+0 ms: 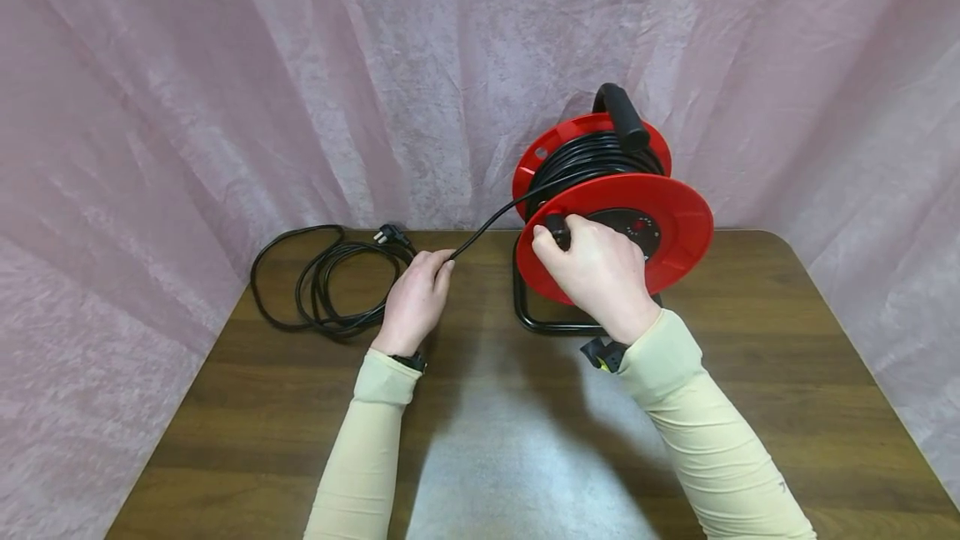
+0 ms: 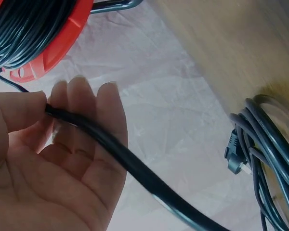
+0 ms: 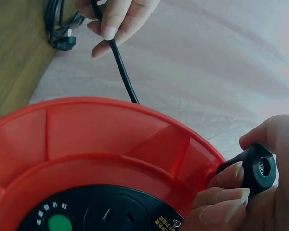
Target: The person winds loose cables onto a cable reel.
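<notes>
A red cable reel (image 1: 686, 227) with black cable wound on its drum stands at the back right of the table. My right hand (image 1: 602, 265) grips the black crank knob (image 3: 253, 168) on the reel's front disc, fingers curled round it. From the drum a black cable (image 1: 487, 223) runs taut down to the left. My left hand (image 1: 416, 298) pinches that cable between thumb and fingers, as the left wrist view shows. Left of this hand lie loose cable coils (image 1: 318, 290), with a black plug (image 1: 393, 236) at their back edge.
The reel has a black carrying handle (image 1: 626, 119) on top and a black tube stand (image 1: 551, 327) beneath. Its disc carries a socket panel with a green light (image 3: 60, 222). Pink curtain (image 1: 450, 90) hangs right behind the wooden table (image 1: 247, 432).
</notes>
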`<act>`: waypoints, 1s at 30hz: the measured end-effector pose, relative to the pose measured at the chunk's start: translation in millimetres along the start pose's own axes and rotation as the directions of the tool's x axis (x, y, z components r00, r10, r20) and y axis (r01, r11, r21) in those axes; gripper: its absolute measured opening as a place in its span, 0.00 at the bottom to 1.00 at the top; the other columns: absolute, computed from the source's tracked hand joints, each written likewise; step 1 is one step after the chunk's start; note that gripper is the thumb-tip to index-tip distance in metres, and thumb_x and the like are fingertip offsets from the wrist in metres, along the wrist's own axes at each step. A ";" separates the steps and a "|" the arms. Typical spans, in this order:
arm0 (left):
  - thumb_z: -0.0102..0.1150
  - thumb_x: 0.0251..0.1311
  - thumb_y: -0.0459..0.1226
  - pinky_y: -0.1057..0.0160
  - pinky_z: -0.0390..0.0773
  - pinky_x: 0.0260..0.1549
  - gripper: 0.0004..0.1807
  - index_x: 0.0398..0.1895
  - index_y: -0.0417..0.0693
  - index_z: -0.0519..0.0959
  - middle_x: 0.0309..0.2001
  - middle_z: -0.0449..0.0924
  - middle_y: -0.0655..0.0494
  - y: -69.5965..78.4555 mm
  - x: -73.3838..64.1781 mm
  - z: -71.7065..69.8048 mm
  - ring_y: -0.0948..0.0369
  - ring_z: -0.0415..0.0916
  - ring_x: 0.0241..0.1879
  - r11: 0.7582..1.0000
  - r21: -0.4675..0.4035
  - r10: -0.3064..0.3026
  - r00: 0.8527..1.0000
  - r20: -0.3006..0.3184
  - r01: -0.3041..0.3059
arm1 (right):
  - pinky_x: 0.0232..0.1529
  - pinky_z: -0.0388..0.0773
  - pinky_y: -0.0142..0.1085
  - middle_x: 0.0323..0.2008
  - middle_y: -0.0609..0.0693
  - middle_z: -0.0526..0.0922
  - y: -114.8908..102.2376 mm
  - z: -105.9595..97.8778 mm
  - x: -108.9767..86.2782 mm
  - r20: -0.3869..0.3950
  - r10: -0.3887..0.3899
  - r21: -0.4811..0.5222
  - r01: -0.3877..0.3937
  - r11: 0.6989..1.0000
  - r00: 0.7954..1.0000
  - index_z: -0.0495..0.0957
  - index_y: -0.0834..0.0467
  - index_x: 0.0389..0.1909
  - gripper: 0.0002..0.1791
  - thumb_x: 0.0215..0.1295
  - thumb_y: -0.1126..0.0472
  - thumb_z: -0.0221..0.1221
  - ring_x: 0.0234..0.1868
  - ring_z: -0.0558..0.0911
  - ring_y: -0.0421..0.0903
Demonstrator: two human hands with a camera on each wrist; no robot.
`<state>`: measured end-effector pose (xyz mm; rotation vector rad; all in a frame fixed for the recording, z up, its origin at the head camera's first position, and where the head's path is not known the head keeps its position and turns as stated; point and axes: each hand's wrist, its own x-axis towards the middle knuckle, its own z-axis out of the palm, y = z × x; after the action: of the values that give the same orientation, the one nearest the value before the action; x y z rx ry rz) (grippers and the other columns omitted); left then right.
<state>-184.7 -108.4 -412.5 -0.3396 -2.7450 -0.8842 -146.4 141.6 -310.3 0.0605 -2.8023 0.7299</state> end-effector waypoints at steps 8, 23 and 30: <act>0.51 0.79 0.43 0.49 0.78 0.38 0.17 0.64 0.52 0.80 0.49 0.82 0.51 1.0 -1.0 -2.7 0.53 0.80 0.40 1.000 0.003 0.004 1.000 -0.009 -0.004 | 0.25 0.69 0.46 0.19 0.50 0.75 2.5 -10.1 2.0 -0.006 0.009 0.002 -0.009 1.000 1.000 0.71 0.53 0.22 0.25 0.72 0.40 0.45 0.25 0.77 0.51; 0.50 0.79 0.44 0.51 0.79 0.35 0.18 0.64 0.54 0.81 0.44 0.82 0.56 4.2 -1.4 -3.3 0.57 0.80 0.37 1.000 -0.012 0.000 1.000 0.011 0.000 | 0.24 0.68 0.45 0.19 0.50 0.74 11.6 -25.9 5.8 -0.024 -0.004 -0.014 0.004 1.000 1.000 0.72 0.53 0.22 0.25 0.73 0.40 0.44 0.23 0.76 0.51; 0.50 0.79 0.44 0.50 0.79 0.39 0.16 0.59 0.50 0.82 0.43 0.83 0.57 2.8 0.3 -4.3 0.57 0.82 0.40 1.000 -0.003 -0.010 1.000 0.021 0.011 | 0.23 0.68 0.45 0.18 0.50 0.75 13.9 -30.8 7.3 0.001 0.007 -0.015 -0.007 1.000 1.000 0.72 0.53 0.22 0.26 0.73 0.40 0.43 0.23 0.76 0.51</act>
<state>-183.6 -108.7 -407.6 -0.3374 -2.7679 -0.8920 -147.9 168.8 -289.1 0.0482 -2.8097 0.7101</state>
